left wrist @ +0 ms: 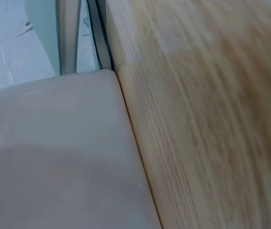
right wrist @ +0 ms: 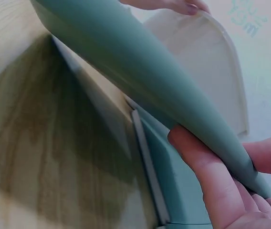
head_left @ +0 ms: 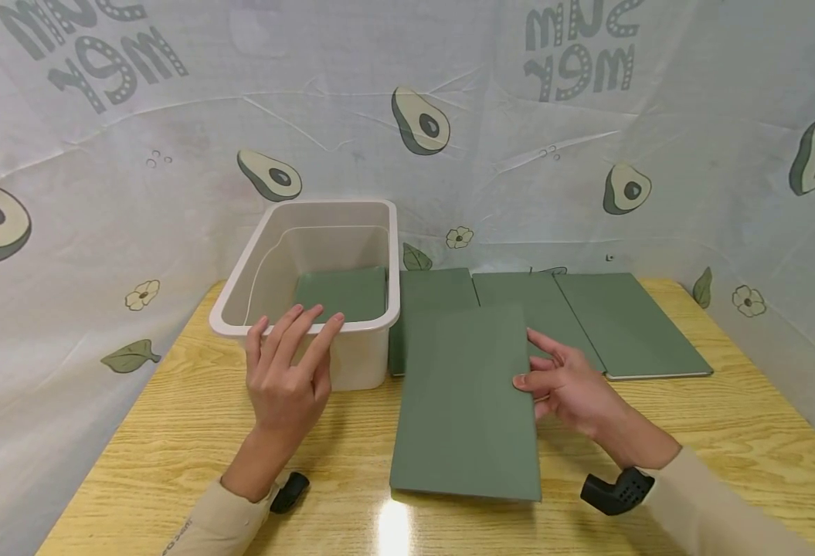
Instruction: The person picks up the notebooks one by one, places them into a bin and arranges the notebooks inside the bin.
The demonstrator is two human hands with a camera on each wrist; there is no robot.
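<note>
My right hand (head_left: 574, 390) holds a green hardcover book (head_left: 466, 401) by its right edge, thumb on the cover and fingers behind. The book is tilted above the table, its near end towards me. In the right wrist view, the thumb and fingers pinch the book (right wrist: 140, 67) from both sides. My left hand (head_left: 289, 367) rests at the near rim of a white plastic bin (head_left: 358, 359), its fingers spread and fairly straight over the edge. Inside the bin lies another green book (head_left: 344, 292), partly hidden by the near wall.
Three green books lie side by side along the back of the wooden table (head_left: 351, 448): a left one (head_left: 438, 287), partly covered by the held book, a middle one (head_left: 518, 289) and a right one (head_left: 636, 324). A printed avocado cloth (head_left: 351, 69) hangs behind.
</note>
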